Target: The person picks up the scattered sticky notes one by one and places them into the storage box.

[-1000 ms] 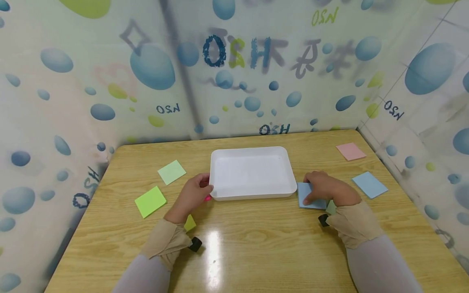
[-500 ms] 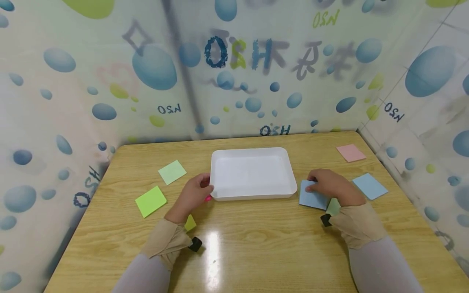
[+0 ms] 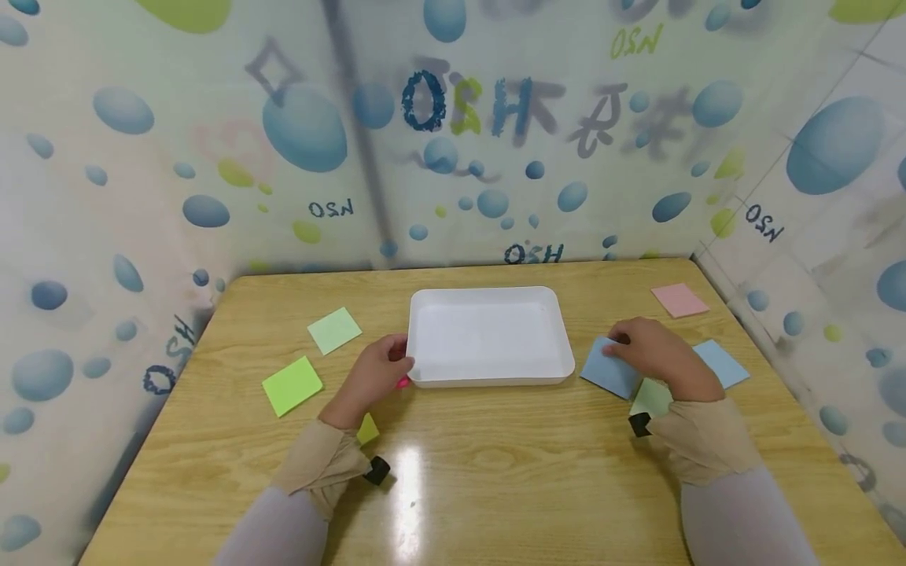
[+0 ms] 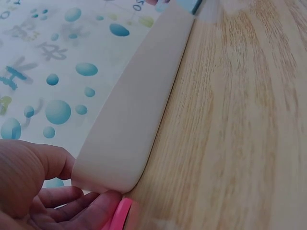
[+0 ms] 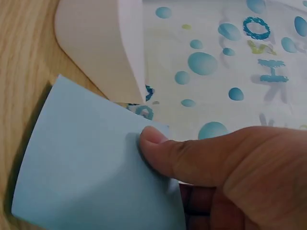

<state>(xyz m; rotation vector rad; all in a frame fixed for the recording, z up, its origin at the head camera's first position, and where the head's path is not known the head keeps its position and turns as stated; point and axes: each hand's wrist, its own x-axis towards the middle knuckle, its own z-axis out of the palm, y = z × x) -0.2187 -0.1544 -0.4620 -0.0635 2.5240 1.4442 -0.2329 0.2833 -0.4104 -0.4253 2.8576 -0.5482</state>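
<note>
A shallow white tray (image 3: pixel 488 382) sits mid-table. My left hand (image 3: pixel 371 377) grips its near left corner, the thumb at the rim and the fingers below in the left wrist view. Right by those fingers is a bright pink pad (image 4: pixel 123 215), mostly hidden. Off the tray's right side, my right hand (image 3: pixel 658 354) pinches a blue sticky note pad (image 5: pixel 91 158) by one edge. Its thumb lies on top, with the fingers underneath. The pad is tilted, and overlaps a pale green pad (image 3: pixel 652 398) beside my right wrist in the head view.
Left of the tray lie a mint pad (image 3: pixel 335 330) and a lime green pad (image 3: pixel 292 385). A yellow pad (image 3: pixel 367 430) shows partly behind my left wrist. At the far right are a pink pad (image 3: pixel 679 300) and a second blue pad (image 3: pixel 725 363). A patterned wall (image 3: pixel 453 196) borders the table.
My right hand has moved right and a little away with the blue pad, which has turned and tilted. More of the pale green pad shows. The left hand keeps its grip on the tray.
</note>
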